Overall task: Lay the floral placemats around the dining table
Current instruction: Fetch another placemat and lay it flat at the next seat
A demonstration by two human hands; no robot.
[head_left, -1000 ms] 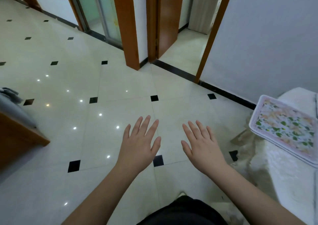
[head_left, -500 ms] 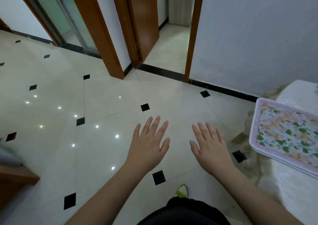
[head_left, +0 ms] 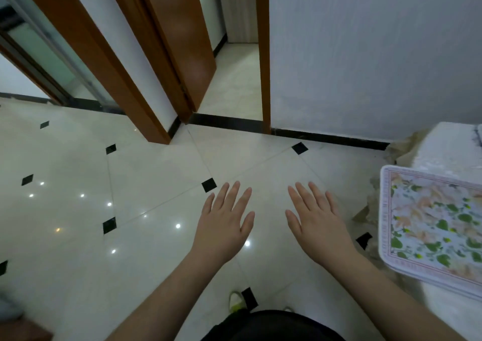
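Hands were empty: left hand [head_left: 224, 222] and right hand [head_left: 317, 223] both spread flat, palms down, hovering over the floor [head_left: 146, 184] at lower centre, touching nothing. Probably just held out ahead of a reach. Placemats [head_left: 433, 227] sat as a stack at the right edge on the table [head_left: 448, 145], corner overhanging, well apart from the right hand. Versus a second ago: view swung right, stack sat larger in frame, doorway [head_left: 234, 79] moved to upper centre; hand pose unchanged.
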